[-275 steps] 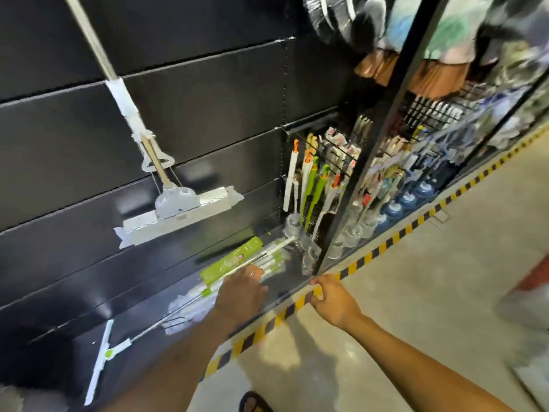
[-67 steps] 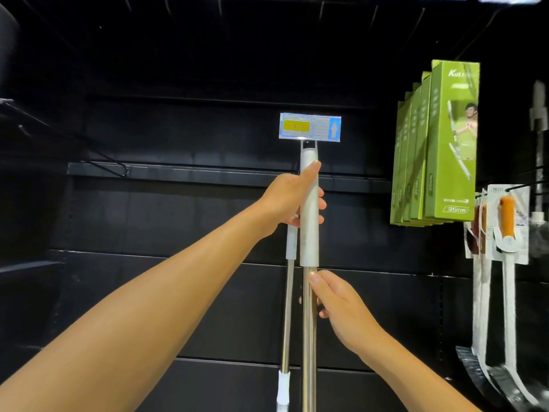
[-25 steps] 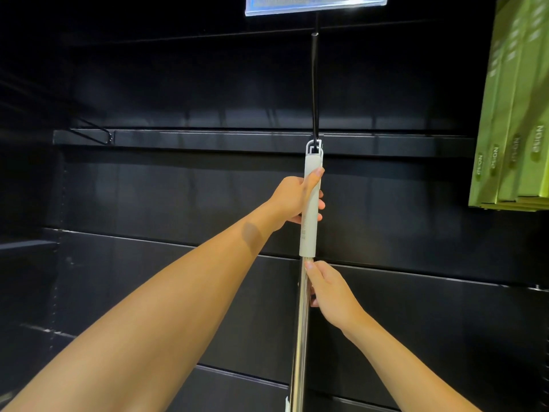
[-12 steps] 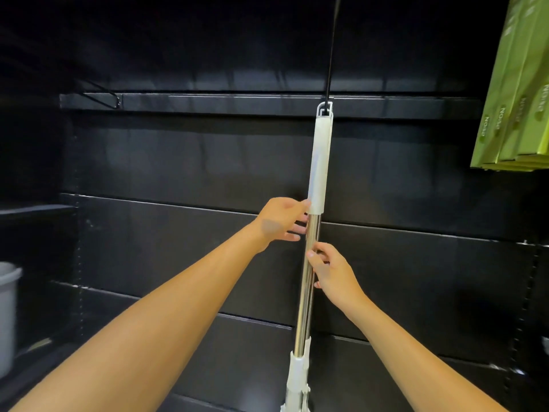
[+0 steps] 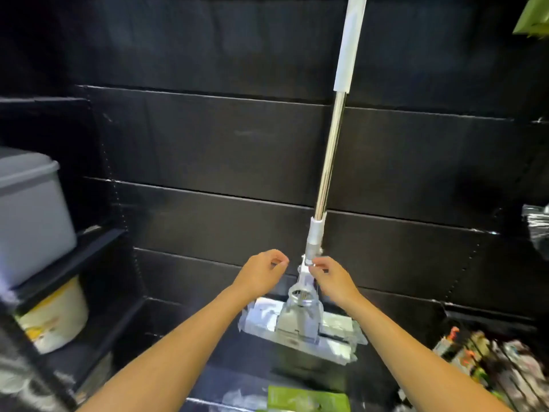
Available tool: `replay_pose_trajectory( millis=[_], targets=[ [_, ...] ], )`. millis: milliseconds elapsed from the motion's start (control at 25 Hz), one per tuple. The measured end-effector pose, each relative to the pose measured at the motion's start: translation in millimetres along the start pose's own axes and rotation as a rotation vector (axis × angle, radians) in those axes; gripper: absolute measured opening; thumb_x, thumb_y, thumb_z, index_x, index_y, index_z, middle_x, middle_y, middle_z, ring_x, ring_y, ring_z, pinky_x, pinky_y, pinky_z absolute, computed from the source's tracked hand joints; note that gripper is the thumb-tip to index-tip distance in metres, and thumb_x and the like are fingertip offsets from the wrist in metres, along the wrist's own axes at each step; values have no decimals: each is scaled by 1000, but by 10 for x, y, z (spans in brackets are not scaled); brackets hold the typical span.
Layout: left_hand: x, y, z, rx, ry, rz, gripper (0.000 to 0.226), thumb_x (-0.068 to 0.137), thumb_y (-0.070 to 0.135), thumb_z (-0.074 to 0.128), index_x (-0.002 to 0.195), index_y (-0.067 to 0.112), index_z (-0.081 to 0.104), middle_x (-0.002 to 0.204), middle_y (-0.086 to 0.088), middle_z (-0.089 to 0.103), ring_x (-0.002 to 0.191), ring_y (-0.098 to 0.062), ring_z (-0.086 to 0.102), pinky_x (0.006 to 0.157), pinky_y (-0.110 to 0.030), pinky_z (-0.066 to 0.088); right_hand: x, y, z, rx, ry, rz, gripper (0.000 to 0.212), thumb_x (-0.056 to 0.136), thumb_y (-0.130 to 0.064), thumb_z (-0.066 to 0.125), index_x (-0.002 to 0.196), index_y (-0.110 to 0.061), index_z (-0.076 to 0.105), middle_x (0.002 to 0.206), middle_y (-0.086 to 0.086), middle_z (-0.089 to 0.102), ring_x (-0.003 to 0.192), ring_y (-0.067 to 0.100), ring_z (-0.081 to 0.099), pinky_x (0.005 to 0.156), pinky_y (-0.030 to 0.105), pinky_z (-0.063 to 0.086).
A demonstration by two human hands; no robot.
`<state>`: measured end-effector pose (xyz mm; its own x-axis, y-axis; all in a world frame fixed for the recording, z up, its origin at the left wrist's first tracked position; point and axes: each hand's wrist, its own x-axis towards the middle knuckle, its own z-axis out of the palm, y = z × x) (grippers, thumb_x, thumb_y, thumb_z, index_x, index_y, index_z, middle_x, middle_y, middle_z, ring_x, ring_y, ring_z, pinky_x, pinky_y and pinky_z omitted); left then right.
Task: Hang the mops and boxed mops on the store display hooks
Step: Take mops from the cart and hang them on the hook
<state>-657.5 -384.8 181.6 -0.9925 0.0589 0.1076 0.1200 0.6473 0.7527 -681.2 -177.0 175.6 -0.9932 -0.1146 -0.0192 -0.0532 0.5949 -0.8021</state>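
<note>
1. Two bare hands reach forward toward a mop (image 5: 329,162) that hangs upright against the black slatted display wall (image 5: 208,138); its top end runs out of view above.
2. The right hand (image 5: 332,278) has its fingertips (image 5: 315,264) pinched on the white plastic joint (image 5: 306,273) at the base of the pole, just below the grey collar (image 5: 315,239).
3. The left hand (image 5: 261,273) is just left of that joint, fingers curled loosely with thumb and forefinger nearly meeting; it appears to touch nothing, and a small gap shows between it and the mop.
4. Above the right fingertips the chrome pole (image 5: 329,156) rises, leaning slightly to the right, into a pale sleeve grip (image 5: 350,40).
5. Below both hands sits the flat mop head (image 5: 300,325), wrapped in clear plastic, lying crosswise close to the wall.
6. Nearer the person than the mop head, under the forearms, a green packaged item (image 5: 306,399) lies low in the frame.
7. Far left of the left hand, a grey lidded bin (image 5: 29,215) sits on a black shelf (image 5: 74,257), with a white and yellow bucket (image 5: 56,319) beneath it.
8. Far right of the right hand, low down, a blurred cluster of small hanging goods (image 5: 487,361) shows.
9. At the upper right corner, a sliver of green boxes (image 5: 533,19) is visible.
</note>
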Motion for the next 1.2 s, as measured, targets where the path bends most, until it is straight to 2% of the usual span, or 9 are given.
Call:
replay_pose_trajectory(
  millis=[80, 240, 400, 560, 600, 760, 920, 1040, 1200],
  targets=[
    [-332, -325, 256, 15, -59, -45, 21, 102, 32, 57, 116, 26, 71, 114, 8, 74, 105, -16, 69, 82, -33, 56, -337, 282, 291, -33, -38, 74, 31, 101, -24, 62, 128, -11, 66, 125, 7, 68, 102, 21, 63, 85, 30, 44],
    [-1076, -966, 870, 118, -233, -78, 25, 101, 31, 60, 124, 23, 67, 122, 2, 72, 111, -23, 67, 98, -37, 51, -1125, 999, 800, -69, -96, 257, 35, 98, -20, 68, 130, -7, 65, 129, 11, 67, 101, 16, 61, 87, 22, 41],
    [-1729, -1268, 1369, 197, -397, -112, 38, 103, 33, 55, 137, 19, 61, 141, -3, 61, 128, -28, 59, 108, -36, 45, -1877, 1519, 947, -171, -172, 335, 34, 100, -19, 66, 131, -6, 64, 114, 1, 55, 101, 18, 57, 84, 22, 40],
    [-2151, -1311, 1829, 331, -502, -3, 41, 101, 42, 51, 138, 27, 58, 145, 0, 58, 132, -27, 56, 107, -41, 48, -2543, 2114, 943, -179, -201, 425, 39, 95, -37, 68, 129, -18, 62, 131, 3, 57, 119, 22, 61, 106, 33, 46],
    [-2245, -1234, 1951, 346, -523, 24, 40, 100, 42, 53, 136, 28, 59, 143, 1, 59, 130, -26, 58, 105, -42, 50, -2740, 2328, 911, -166, -192, 459, 41, 94, -40, 67, 129, -20, 62, 134, 4, 57, 120, 22, 60, 108, 35, 47],
    [-2536, -898, 2463, 420, -644, 174, 46, 90, 46, 41, 126, 30, 64, 129, 3, 64, 120, -23, 63, 95, -39, 55, -3555, 2649, 570, -145, -106, 564, 41, 100, -32, 64, 138, -18, 57, 135, 1, 47, 126, 25, 58, 107, 34, 45],
    [-2999, -502, 3060, 465, -656, 326, 40, 99, 47, 50, 134, 31, 60, 135, 5, 61, 122, -25, 63, 95, -42, 55, -4554, 3066, 171, -117, 15, 682, 23, 99, -32, 64, 120, -24, 61, 130, 1, 54, 123, 26, 59, 105, 35, 47],
    [-3441, 36, 3455, 500, -807, 423, 44, 101, 52, 45, 138, 32, 56, 143, 5, 55, 131, -23, 54, 102, -40, 47, -5450, 3342, -84, -70, 129, 763, 40, 100, -33, 64, 137, -18, 59, 143, 4, 49, 127, 25, 59, 112, 32, 44],
    [-4233, 704, 4086, 535, -886, 596, 40, 102, 45, 51, 140, 33, 52, 146, 3, 54, 132, -25, 54, 103, -41, 50, -6804, 3632, -438, -29, 244, 871, 41, 102, -35, 61, 140, -19, 58, 151, 6, 46, 129, 26, 59, 112, 32, 44]
  ],
)
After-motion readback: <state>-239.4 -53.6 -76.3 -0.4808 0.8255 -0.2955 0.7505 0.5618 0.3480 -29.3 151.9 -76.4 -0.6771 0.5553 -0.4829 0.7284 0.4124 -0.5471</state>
